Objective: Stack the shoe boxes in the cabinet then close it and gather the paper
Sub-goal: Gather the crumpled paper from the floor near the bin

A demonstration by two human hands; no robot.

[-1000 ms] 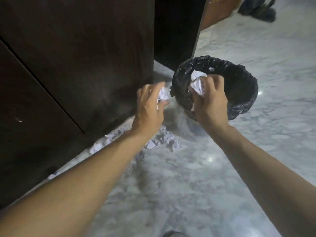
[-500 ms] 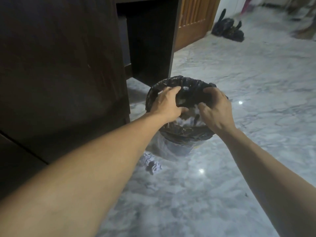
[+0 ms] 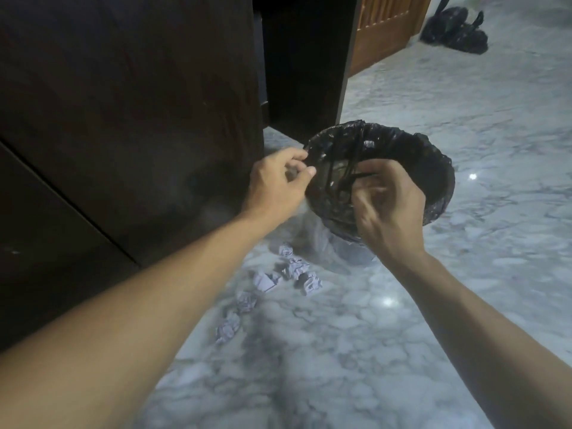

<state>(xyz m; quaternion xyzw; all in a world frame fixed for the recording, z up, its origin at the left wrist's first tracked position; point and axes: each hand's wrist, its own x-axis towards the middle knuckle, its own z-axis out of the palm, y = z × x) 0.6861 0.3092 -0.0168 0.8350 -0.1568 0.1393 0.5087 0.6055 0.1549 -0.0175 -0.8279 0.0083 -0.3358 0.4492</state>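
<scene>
While your left hand [image 3: 275, 184] pinches the bin liner [image 3: 433, 156] at its near-left rim, your right hand [image 3: 387, 205] hangs over the bin, fingers curled, blurred; grip unclear. Crumpled paper [image 3: 297, 270] lies on the floor [image 3: 340, 351] beside the cabinet [image 3: 123, 103].

Both hands, left hand [image 3: 275, 184] and right hand [image 3: 387, 205], reach over the bin [image 3: 433, 168]; crumpled paper [image 3: 297, 270] lies beside it.
</scene>
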